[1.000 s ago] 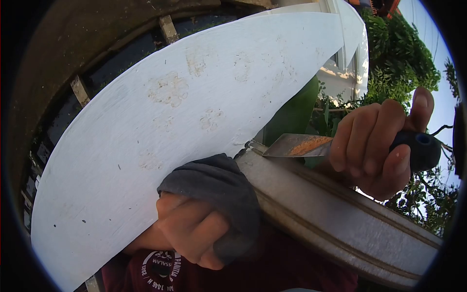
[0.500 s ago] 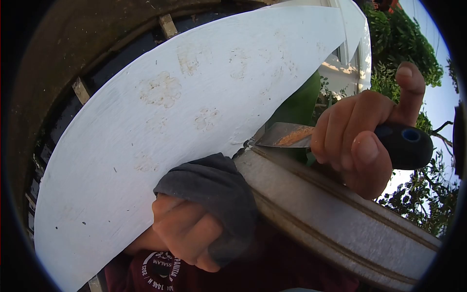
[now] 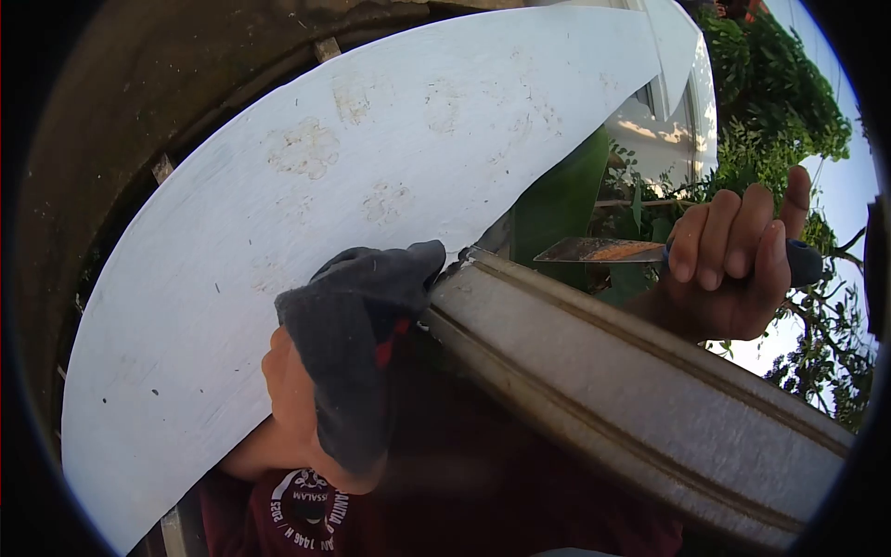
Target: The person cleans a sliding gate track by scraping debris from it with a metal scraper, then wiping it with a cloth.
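In my left hand (image 3: pixel 302 404) is a bunched dark grey cloth (image 3: pixel 343 343), with its upper end lying against the white panel (image 3: pixel 213 232) beside the end of a grey-white grooved beam (image 3: pixel 603 353). The fingers are partly covered by the cloth. At the right, my right hand (image 3: pixel 738 255) grips a putty knife (image 3: pixel 599 250) by its dark handle, index finger raised. Its metal blade carries an orange-brown streak and points left, apart from both panel and beam. Some chipped, dark material shows at the joint between beam end and panel.
Brownish smudges and dark specks mark the panel. A broad green leaf (image 3: pixel 566 204) hangs behind the blade, with a pale wall (image 3: pixel 659 139) and trees (image 3: pixel 780 84) beyond. Brown ground (image 3: pixel 111 121) lies past the panel's curved edge. A maroon shirt (image 3: pixel 520 483) fills the bottom.
The putty knife has moved right, off the joint, with my right hand turning palm towards me. My left hand has shifted left while the cloth's tip has come up to the beam's end.
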Demonstrator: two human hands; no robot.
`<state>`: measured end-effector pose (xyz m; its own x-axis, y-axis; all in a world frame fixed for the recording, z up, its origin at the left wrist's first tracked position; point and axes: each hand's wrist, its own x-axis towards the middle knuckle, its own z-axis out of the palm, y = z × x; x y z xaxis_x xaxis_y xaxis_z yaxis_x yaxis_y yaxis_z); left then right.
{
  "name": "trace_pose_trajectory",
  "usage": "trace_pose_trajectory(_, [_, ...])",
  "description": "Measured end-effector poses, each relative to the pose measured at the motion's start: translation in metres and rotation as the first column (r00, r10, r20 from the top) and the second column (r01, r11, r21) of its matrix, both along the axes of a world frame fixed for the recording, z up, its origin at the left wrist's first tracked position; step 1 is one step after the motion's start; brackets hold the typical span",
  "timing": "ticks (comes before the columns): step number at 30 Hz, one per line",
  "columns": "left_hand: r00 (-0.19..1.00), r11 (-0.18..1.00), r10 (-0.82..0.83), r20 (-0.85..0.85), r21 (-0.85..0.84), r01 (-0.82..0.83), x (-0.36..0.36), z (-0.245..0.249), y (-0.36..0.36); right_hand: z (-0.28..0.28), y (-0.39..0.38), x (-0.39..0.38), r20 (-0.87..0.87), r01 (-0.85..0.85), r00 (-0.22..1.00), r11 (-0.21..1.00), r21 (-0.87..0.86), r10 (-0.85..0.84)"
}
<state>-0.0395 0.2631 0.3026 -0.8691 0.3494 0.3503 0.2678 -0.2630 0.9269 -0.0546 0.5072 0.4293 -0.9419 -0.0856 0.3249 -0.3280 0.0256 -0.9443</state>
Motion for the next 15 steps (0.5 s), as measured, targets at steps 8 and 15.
trace_pose_trajectory(8, [0.993,0.993,-0.109,0.037,-0.045,0.111,-0.011,-0.003,0.030,-0.023,0.006,0.028,0.005,0.334,0.942,0.939,-0.081,-0.334])
trace_pose_trajectory(15, [0.880,0.827,-0.380,0.284,-0.323,0.461,-0.032,0.008,0.073,-0.053,0.046,0.022,0.066,0.448,0.893,0.894,-0.011,-0.446])
